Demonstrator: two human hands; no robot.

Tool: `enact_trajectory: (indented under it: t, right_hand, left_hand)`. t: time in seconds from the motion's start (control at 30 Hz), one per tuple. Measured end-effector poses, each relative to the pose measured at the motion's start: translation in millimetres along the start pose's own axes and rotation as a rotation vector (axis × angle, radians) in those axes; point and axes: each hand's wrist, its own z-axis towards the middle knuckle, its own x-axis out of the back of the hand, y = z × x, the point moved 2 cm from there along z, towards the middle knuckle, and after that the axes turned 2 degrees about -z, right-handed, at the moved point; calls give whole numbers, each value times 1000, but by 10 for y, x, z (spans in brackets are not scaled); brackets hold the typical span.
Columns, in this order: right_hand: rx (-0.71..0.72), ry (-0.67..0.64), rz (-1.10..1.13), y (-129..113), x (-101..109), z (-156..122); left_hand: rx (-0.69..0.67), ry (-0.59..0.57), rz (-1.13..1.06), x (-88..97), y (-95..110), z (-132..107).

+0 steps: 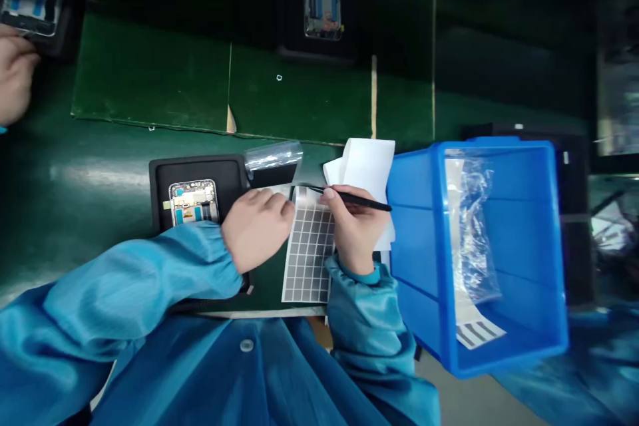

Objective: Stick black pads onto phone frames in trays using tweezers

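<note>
We work at a glossy green bench mat [100, 180]. Just left of the rigid blue plastic bin [504, 166], our right hand [353, 233] pinches a slim black tool [357, 200] over the grey gridded sticker sheet [308, 253]. Further left, our left hand [255, 229] lies unclenched, pressing the sheet's edge.

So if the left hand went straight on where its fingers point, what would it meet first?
Probably the right hand with its black tool, just across the grid sheet that the left hand rests on.
</note>
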Motion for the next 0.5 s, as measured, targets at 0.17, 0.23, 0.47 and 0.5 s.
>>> enact_trajectory:
  t: [0.17,0.23,0.47,0.5]
  right_hand:
    - [-51,-84,32,43,-41,64]
    - [-58,-110,62,60,-45,68]
    - [-42,-128,92,102,-32,85]
    - [-40,-129,98,103,-32,84]
  left_hand:
    - [19,-43,5,-368,78,196]
    - [13,-41,31,-409,58,175]
    - [-59,75,120,-383,52,123]
    - [-66,96,126,-382,55,123]
